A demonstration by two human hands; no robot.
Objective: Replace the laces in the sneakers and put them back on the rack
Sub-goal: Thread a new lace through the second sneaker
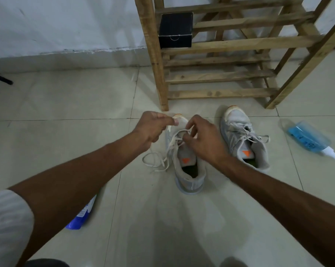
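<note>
Two grey sneakers stand on the tiled floor before a wooden rack (159, 74). The left sneaker (188, 170) has its white lace (157, 160) partly threaded, with loose ends trailing onto the floor at its left. My left hand (153, 126) hovers over the toe with curled fingers and pinches the lace. My right hand (203, 137) pinches the lace at the front eyelets. The right sneaker (243, 137) sits apart to the right, its lace threaded and lying loose.
A black box (175, 30) sits on a rack shelf. A blue spray bottle (309, 139) lies on the floor at the right. A blue and white packet (82, 214) lies under my left forearm. A black rod (1, 78) crosses the floor at far left.
</note>
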